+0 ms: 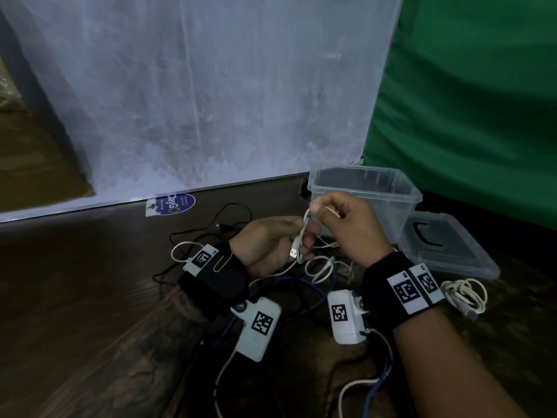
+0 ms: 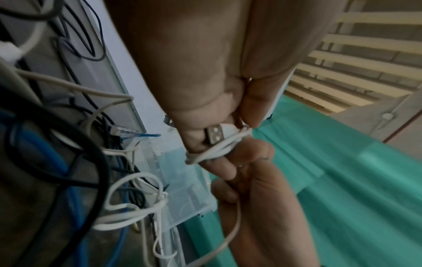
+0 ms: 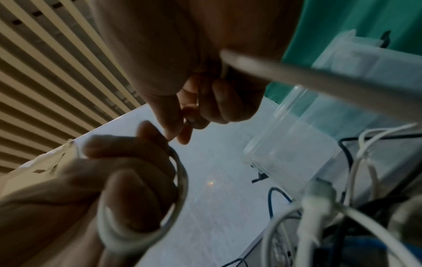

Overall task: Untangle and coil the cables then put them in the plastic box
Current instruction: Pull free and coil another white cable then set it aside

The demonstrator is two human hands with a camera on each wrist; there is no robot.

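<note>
My left hand (image 1: 278, 241) grips small loops of a white USB cable (image 1: 301, 236), its metal plug (image 2: 214, 135) lying across the fingers. My right hand (image 1: 340, 218), just above and to the right, pinches the same cable between thumb and fingertip. The rest of that cable trails down into a tangle of white, black and blue cables (image 1: 319, 273) on the dark wooden floor below both hands. The clear plastic box (image 1: 364, 197) stands open just behind my right hand.
The box's clear lid (image 1: 449, 245) lies flat to the right of the box. A coiled white cable (image 1: 464, 294) rests by my right wrist. A black cable (image 1: 211, 227) runs left of my hands. A white netting wall and green cloth (image 1: 470, 101) stand behind.
</note>
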